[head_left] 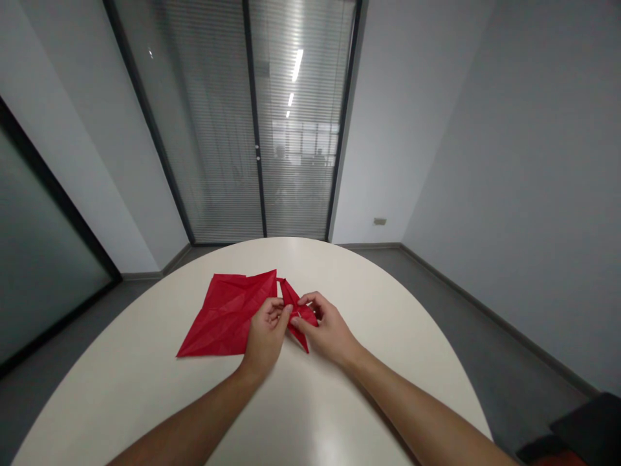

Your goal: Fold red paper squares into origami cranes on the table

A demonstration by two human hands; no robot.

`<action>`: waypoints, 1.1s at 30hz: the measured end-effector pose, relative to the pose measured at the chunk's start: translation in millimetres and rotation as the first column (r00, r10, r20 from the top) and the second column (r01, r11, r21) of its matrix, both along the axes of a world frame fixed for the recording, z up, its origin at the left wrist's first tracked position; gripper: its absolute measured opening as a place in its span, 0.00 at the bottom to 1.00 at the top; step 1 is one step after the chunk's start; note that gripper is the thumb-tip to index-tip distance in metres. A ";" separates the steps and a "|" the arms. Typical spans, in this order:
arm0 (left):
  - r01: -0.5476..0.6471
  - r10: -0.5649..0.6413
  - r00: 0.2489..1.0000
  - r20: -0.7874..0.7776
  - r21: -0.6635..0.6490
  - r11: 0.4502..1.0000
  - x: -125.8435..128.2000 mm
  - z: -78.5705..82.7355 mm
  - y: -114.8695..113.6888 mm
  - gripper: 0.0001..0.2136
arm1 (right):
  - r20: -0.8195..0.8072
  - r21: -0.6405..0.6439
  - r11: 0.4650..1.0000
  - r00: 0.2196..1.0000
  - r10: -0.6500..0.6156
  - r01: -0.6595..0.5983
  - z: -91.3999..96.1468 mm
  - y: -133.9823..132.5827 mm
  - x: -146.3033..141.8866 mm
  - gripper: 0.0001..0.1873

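Note:
A folded red paper crane [290, 292] is held between my two hands, its narrow points sticking out above and below the fingers. My left hand [268, 327] pinches its left side with thumb and fingers. On the other side, my right hand [326, 327] grips the paper between thumb and curled fingers. A larger sheet of creased red paper [220, 317] lies flat to the left, its right part behind my left hand. The middle of the folded piece is partly covered by my fingertips.
Under everything is a round white table [388, 323]. Beyond it stand glass doors [257, 194] with blinds, beside pale walls and a wall socket [380, 221]. A dark object [587, 430] shows at the lower right.

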State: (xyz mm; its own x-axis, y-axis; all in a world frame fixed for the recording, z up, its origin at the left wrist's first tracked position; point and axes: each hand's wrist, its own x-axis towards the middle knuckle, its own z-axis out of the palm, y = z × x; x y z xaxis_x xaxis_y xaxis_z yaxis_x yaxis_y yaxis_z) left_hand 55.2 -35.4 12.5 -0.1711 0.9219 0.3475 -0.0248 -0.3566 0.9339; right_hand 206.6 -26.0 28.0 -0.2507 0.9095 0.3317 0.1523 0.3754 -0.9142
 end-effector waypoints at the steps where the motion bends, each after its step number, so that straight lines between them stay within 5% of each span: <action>1: 0.010 -0.010 1.000 -0.001 -0.003 1.000 0.1 0.0 -0.1 0.10 | 0.015 0.006 1.000 1.000 -0.013 0.013 -0.1 0.3 0.2 0.14; 7: 0.005 -0.004 0.999 -0.041 0.017 1.000 0.9 0.0 0.1 0.09 | -0.003 0.025 0.999 0.999 -0.034 0.034 2.5 2.3 0.6 0.09; 19: 0.021 -0.021 1.000 -0.008 0.003 1.000 1.1 -4.1 1.8 0.11 | -0.142 -0.078 0.996 0.989 0.039 -0.050 -0.2 6.4 5.6 0.19; 26: 0.009 -0.010 0.999 0.043 0.022 1.000 0.5 -9.5 3.4 0.13 | -0.006 0.099 0.994 0.999 -0.048 0.048 2.6 3.8 5.8 0.13; 33: 0.036 -0.036 0.998 -0.051 0.006 0.999 0.7 -7.4 -0.2 0.11 | 0.059 0.164 0.986 0.998 -0.028 0.018 7.0 1.6 6.0 0.08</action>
